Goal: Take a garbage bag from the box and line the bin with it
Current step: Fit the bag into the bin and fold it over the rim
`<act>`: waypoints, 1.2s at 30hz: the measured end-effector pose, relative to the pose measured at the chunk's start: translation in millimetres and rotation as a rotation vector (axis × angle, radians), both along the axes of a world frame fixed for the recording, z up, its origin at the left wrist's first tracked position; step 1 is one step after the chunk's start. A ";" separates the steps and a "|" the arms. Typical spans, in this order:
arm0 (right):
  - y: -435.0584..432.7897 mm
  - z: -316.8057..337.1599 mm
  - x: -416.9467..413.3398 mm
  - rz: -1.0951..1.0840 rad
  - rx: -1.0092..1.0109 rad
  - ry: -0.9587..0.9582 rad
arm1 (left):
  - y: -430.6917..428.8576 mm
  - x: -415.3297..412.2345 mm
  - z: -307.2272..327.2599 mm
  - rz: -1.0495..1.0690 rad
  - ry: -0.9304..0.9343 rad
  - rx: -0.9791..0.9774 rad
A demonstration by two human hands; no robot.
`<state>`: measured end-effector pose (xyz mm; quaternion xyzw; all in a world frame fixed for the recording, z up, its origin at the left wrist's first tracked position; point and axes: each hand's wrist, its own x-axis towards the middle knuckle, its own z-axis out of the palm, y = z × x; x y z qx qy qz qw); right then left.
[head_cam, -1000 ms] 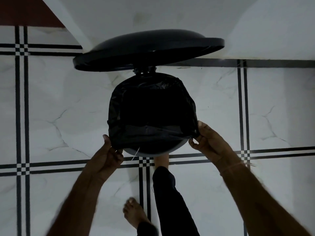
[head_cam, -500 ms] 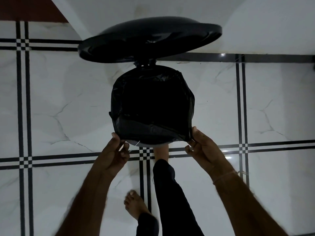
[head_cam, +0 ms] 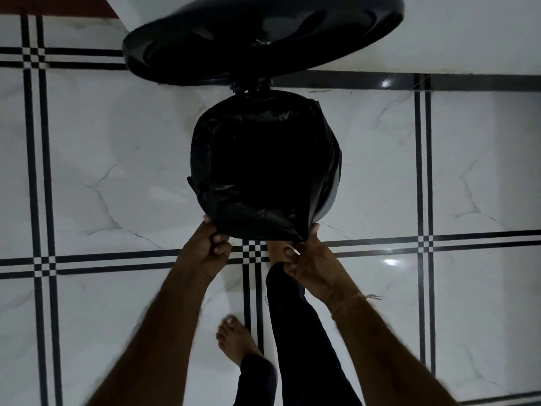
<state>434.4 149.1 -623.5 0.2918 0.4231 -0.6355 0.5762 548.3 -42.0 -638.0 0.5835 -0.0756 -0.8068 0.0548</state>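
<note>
Both hands grip the near edge of the black garbage bag (head_cam: 263,171): the left hand (head_cam: 209,250) is curled shut, pinching the plastic at the bag's near left corner, and the right hand (head_cam: 310,262) is closed on the plastic at the near right corner, fingers folded under the film. Between the two hands the bag's hem is drawn taut in a straight line across the front of the bin (head_cam: 332,197), of which only a sliver of dark wall shows on the right side, just outside the plastic. The bag sits in the bin's mouth, its edge folded over the rim on the far side and on the left, where the film is wrinkled; its inside is too dark to make out. The bin's round black lid (head_cam: 263,36) stands raised behind it, joined by a hinge (head_cam: 248,85) at the far rim.

A thin cord bracelet (head_cam: 349,301) circles the right wrist. Below the bin's front, a bare foot (head_cam: 276,252) in a dark trouser leg (head_cam: 295,332) reaches under the near edge; whether it presses on anything is hidden. The other bare foot (head_cam: 235,338) stands flat on the floor (head_cam: 117,171), nearer the camera. White marble-look tiles with black double lines cover the floor, and a pale wall (head_cam: 468,30) rises behind the lid.
</note>
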 end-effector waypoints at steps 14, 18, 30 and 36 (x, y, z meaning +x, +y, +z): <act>6.5 -10.3 -38.3 -0.279 0.074 0.066 | -13.5 -10.9 -10.4 -0.083 -0.162 -0.032; 7.5 -4.0 -77.7 -0.292 0.143 0.142 | -14.4 -13.6 -10.9 -0.112 -0.150 -0.025; -10.2 -31.4 -88.7 -0.217 0.128 0.077 | -12.3 -27.9 -11.9 -0.063 -0.219 -0.082; -0.5 -27.5 -85.0 -0.271 0.022 0.069 | 10.6 -4.2 -10.6 0.132 0.191 -0.012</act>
